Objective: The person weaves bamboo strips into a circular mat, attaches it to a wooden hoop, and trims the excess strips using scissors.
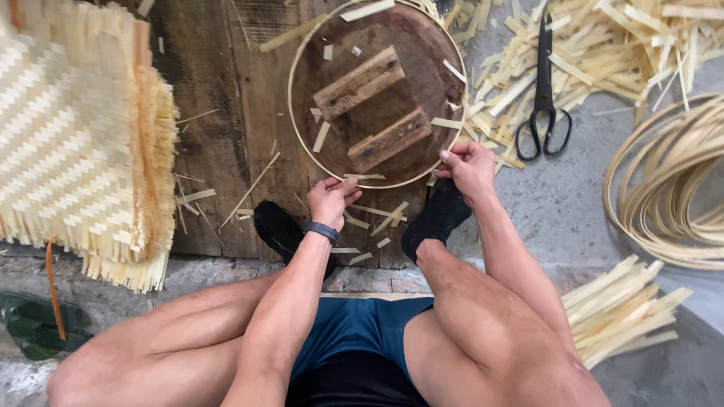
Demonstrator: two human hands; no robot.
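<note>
Bamboo hoop (296,68) at frame centre pinched at lower rim by left hand (330,200) and right hand (467,167); black scissors (544,90) at upper right.

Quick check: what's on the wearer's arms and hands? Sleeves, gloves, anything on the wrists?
Both arms are bare, with no sleeves in view and no gloves. The left hand has a dark band with a slim black face around its wrist. The right hand and its wrist carry nothing. No rings or markings are visible on either hand.
</note>
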